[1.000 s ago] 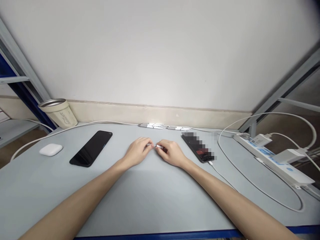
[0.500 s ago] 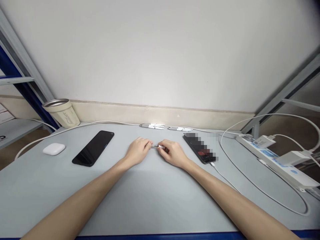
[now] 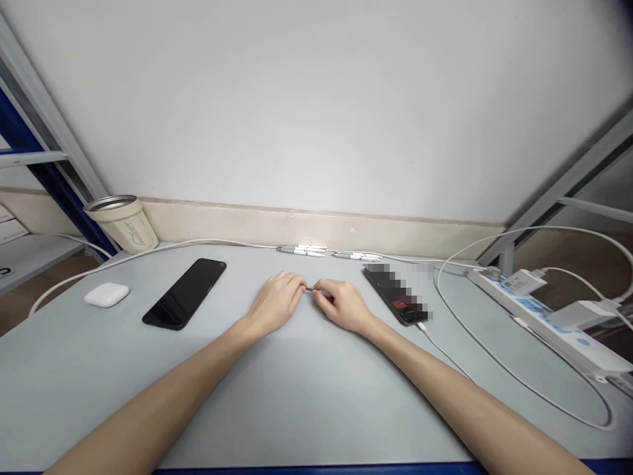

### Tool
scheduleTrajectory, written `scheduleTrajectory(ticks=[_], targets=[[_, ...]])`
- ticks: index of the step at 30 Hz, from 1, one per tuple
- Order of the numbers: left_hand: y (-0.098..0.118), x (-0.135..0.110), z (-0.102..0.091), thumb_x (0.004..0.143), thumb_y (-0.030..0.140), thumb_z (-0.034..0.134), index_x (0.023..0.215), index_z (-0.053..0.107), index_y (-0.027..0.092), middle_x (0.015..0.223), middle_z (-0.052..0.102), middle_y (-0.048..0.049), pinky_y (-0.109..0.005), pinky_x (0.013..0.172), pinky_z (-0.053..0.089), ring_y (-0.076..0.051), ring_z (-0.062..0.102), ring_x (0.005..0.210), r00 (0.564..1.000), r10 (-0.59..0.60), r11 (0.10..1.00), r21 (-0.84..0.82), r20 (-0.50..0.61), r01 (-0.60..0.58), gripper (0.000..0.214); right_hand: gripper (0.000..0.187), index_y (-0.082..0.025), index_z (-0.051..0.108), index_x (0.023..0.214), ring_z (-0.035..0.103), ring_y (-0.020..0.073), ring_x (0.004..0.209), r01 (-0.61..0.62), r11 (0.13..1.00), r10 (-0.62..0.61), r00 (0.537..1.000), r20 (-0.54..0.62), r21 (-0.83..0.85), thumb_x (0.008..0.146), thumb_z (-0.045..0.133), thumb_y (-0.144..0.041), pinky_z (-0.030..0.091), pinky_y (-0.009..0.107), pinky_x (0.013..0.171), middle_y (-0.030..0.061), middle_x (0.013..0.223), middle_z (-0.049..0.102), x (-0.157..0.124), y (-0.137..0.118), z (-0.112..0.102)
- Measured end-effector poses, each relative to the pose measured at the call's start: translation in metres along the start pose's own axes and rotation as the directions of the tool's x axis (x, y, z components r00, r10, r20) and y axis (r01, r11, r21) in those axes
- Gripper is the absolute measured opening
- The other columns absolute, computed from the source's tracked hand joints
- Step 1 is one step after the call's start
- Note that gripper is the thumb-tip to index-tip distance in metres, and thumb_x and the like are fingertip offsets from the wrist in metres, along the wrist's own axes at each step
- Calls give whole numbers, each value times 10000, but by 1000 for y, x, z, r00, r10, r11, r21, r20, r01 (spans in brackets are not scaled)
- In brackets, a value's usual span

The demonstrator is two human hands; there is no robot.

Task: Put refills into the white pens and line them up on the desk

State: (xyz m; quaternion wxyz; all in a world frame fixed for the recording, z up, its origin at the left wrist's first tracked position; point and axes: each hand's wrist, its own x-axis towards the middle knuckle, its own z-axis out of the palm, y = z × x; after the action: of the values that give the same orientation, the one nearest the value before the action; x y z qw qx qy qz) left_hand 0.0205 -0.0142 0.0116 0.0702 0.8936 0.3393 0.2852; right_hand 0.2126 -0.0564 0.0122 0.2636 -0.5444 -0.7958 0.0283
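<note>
My left hand [image 3: 275,303] and my right hand [image 3: 342,305] meet at the middle of the grey table top [image 3: 306,396], fingertips nearly touching. Between them a slim pen [image 3: 309,288] shows only as a short metal piece; the rest is hidden by my fingers. Both hands pinch it. Nearest my right hand lies a black phone [image 3: 390,295], with a cable in its lower end and part of it pixelated. A second black phone [image 3: 184,293] lies face up left of my left hand.
Two groups of white-and-grey pens [image 3: 301,250] lie along the wall. A white earbud case [image 3: 107,295] and a cream tumbler [image 3: 121,224] stand at left. A white power strip [image 3: 544,323] with chargers and looping white cables [image 3: 494,356] lies at right.
My hands have drawn closer together, and the white part of the pen no longer shows between my fingers. The view has shifted slightly.
</note>
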Motion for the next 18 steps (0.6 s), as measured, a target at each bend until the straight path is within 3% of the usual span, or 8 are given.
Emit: scheduleTrajectory(ticks=[6,18], targets=[[0,0,0,955,302,337,955,571,224,908,603,-17,-309,735,410,-177,533,862,994,-102,995,-1,-34,102,247,171,-221,610,850,511,115,594,-54,999,54,998,-33,-4,886,448,-264,304,219,580,-8,709,637,-1,2,-2],[-7,1,2,948,275,330,960,542,224,970,622,-19,-305,764,412,-179,555,899,985,-167,986,-31,-42,166,218,198,-212,621,833,500,117,573,-107,994,108,993,-50,33,885,445,-286,339,220,599,-9,661,608,-1,4,-2]])
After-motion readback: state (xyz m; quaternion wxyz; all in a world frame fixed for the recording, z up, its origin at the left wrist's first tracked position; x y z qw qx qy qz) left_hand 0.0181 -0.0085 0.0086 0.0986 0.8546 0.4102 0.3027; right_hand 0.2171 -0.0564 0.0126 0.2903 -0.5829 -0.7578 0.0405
